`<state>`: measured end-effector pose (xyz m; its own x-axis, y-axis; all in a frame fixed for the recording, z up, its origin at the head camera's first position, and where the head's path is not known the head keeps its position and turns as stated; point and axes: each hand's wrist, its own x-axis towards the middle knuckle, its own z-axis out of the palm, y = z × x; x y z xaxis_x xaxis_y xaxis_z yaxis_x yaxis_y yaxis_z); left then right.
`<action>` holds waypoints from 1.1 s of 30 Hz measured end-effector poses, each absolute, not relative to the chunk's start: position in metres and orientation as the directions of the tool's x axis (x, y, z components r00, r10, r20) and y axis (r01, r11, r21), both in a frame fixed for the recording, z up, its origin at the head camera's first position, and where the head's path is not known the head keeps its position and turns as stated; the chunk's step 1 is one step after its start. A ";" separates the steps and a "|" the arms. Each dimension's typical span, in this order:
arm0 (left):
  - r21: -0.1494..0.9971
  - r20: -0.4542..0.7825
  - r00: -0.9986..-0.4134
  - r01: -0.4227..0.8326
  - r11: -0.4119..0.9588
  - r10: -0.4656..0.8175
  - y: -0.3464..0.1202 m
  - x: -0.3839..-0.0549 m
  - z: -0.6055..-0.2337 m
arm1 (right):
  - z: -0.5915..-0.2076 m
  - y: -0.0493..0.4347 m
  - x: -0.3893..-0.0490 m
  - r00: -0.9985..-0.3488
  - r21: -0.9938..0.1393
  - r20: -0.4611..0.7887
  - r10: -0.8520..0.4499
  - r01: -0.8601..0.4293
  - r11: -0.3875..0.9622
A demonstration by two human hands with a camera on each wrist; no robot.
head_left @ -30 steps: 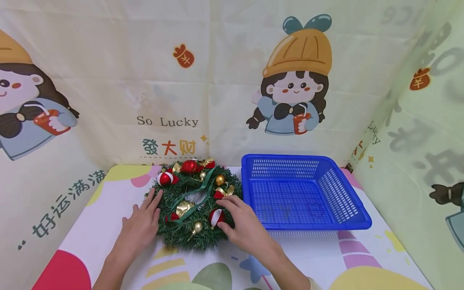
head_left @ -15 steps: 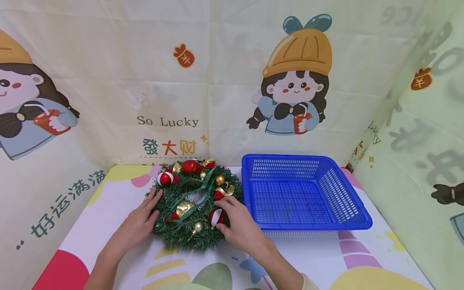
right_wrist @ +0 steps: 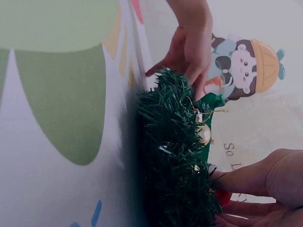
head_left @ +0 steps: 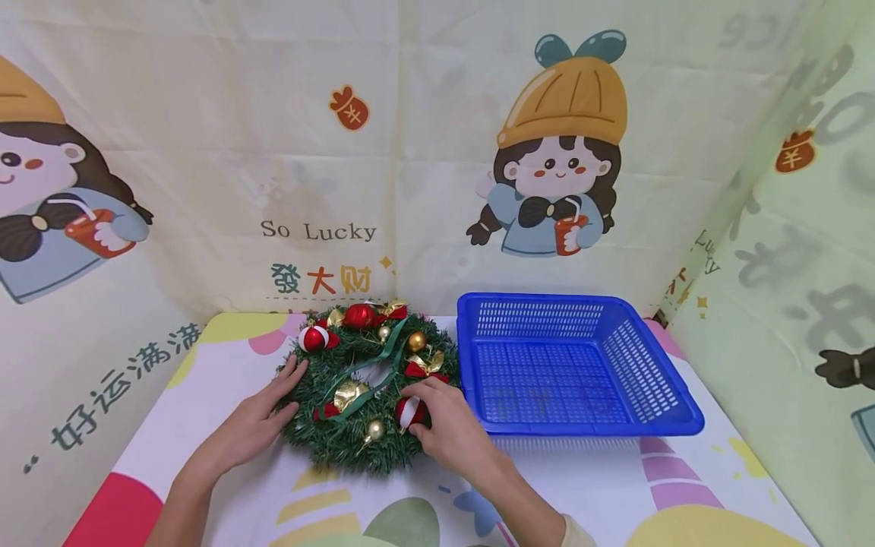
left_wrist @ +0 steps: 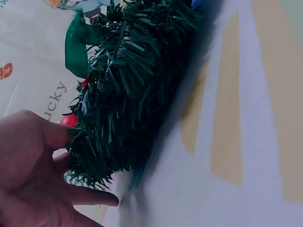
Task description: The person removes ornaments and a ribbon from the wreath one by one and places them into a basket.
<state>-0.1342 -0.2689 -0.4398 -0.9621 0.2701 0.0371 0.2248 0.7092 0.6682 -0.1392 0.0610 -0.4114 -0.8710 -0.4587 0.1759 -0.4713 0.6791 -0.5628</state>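
Observation:
A green Christmas wreath [head_left: 342, 448] with a loose green ribbon [head_left: 383, 357] lies flat on the table. My left hand [head_left: 253, 425] rests against its left side, fingers extended; in the left wrist view they spread along the needles [left_wrist: 113, 109]. On the wreath's right side, a red and white bauble [head_left: 411, 412] sits between the thumb and fingers of my right hand [head_left: 447, 425], which pinches it. That hand covers the bauble's right part. Close by are a gold bauble [head_left: 375, 430] and a red and gold bow [head_left: 427, 368].
A blue plastic basket [head_left: 581, 429] stands right beside the wreath on the table's right half. Several other baubles, among them a red one [head_left: 359, 316] and an orange-gold one [head_left: 416, 341], sit on the wreath. Behind the table rises a printed cloth backdrop [head_left: 424, 190].
My right hand has shifted slightly down, uncovering more of the red and gold bow, and its fingers have drawn round the bauble. My left forearm has swung left; its fingers stay at the wreath.

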 end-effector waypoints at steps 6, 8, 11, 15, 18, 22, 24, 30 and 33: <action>0.682 0.034 -0.961 0.224 0.696 0.275 -0.270 -0.134 -0.442 | -0.412 0.062 -0.139 -0.867 -0.575 0.199 -0.457 -0.481 0.662; 0.684 0.030 -0.961 0.221 0.695 0.276 -0.270 -0.134 -0.442 | -0.412 0.063 -0.139 -0.867 -0.583 0.203 -0.454 -0.480 0.656; 0.680 0.028 -0.960 0.222 0.698 0.278 -0.271 -0.134 -0.443 | -0.411 0.064 -0.139 -0.869 -0.603 0.208 -0.449 -0.475 0.641; 0.678 0.026 -0.960 0.221 0.701 0.278 -0.271 -0.135 -0.444 | -0.408 0.066 -0.139 -0.873 -0.645 0.203 -0.443 -0.460 0.610; 0.682 0.021 -0.961 0.216 0.699 0.277 -0.270 -0.136 -0.443 | -0.405 0.069 -0.137 -0.879 -0.681 0.191 -0.436 -0.439 0.586; 0.687 0.016 -0.960 0.215 0.694 0.281 -0.270 -0.136 -0.443 | -0.399 0.073 -0.136 -0.885 -0.719 0.187 -0.427 -0.419 0.554; 0.686 0.014 -0.960 0.214 0.695 0.281 -0.271 -0.136 -0.443 | -0.396 0.075 -0.135 -0.884 -0.737 0.189 -0.427 -0.415 0.533; 0.684 0.011 -0.961 0.209 0.699 0.278 -0.272 -0.135 -0.443 | -0.385 0.086 -0.132 -0.888 -0.764 0.209 -0.410 -0.410 0.498; 0.686 0.009 -0.961 0.207 0.698 0.276 -0.271 -0.134 -0.443 | -0.379 0.093 -0.132 -0.891 -0.760 0.246 -0.381 -0.422 0.494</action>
<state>-0.1345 -0.2714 -0.4428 -0.9611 0.2762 0.0086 0.2067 0.6978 0.6858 -0.1317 0.0926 -0.3789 -0.8911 -0.3811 0.2463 -0.4215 0.4942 -0.7603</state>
